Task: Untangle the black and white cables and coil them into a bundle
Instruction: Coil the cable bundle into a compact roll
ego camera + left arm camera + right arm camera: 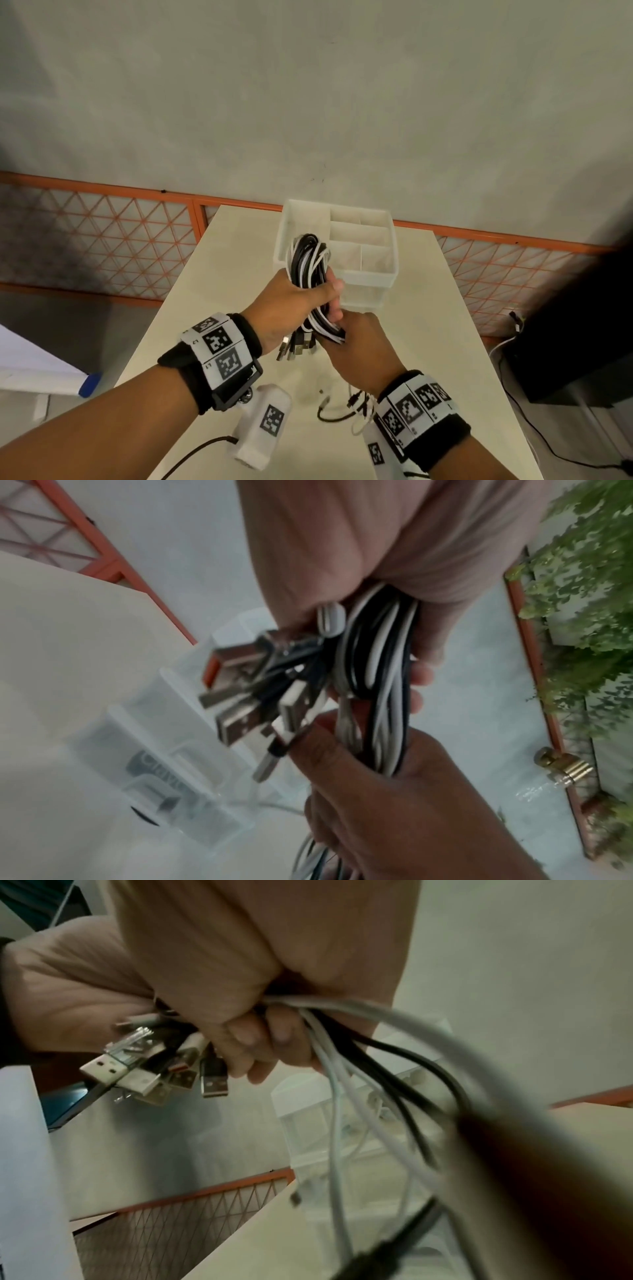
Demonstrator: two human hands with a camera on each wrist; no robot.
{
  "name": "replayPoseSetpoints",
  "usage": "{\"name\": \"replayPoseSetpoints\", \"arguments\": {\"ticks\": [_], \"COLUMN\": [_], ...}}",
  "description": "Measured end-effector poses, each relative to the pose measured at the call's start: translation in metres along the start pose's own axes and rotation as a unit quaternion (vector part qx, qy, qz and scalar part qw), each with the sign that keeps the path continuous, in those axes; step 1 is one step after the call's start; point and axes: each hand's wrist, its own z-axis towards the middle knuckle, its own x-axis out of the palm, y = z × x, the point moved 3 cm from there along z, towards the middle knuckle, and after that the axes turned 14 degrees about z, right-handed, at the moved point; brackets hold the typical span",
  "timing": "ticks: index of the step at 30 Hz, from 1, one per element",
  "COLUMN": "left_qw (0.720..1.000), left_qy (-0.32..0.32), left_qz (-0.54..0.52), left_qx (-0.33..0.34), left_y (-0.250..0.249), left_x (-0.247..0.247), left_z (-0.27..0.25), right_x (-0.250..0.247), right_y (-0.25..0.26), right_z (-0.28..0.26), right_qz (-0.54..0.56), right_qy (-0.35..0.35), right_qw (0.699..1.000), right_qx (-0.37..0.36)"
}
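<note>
A bundle of black and white cables [308,262] loops up out of my left hand [294,301], which grips it above the table. Several USB plugs [296,347] hang out below that fist, shown close in the left wrist view [246,696] and the right wrist view [150,1069]. My right hand [356,339] sits just below and right of the left, fingers curled round the trailing strands [380,739]. Loose cable ends [346,407] dangle down by my right wrist; the right wrist view shows these loose black and white strands [363,1085] fanning out from the fist.
A white divided organiser box [359,240] stands on the beige table [212,291] just behind the hands. An orange-framed mesh fence [102,236] runs behind the table. A dark unit with cords [575,342] sits on the floor at right.
</note>
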Motion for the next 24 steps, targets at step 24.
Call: {"name": "replayPoseSetpoints", "arguments": {"ticks": [24], "left_qw": [0.965], "left_qy": [0.015], "left_qz": [0.226], "left_qx": [-0.130], "left_y": [0.034], "left_x": [0.014], "left_z": [-0.002], "right_x": [-0.040], "right_y": [0.014], "right_z": [0.015], "right_qz": [0.018], "right_qy": [-0.160], "right_qw": [0.968], "right_qx": [0.192]}}
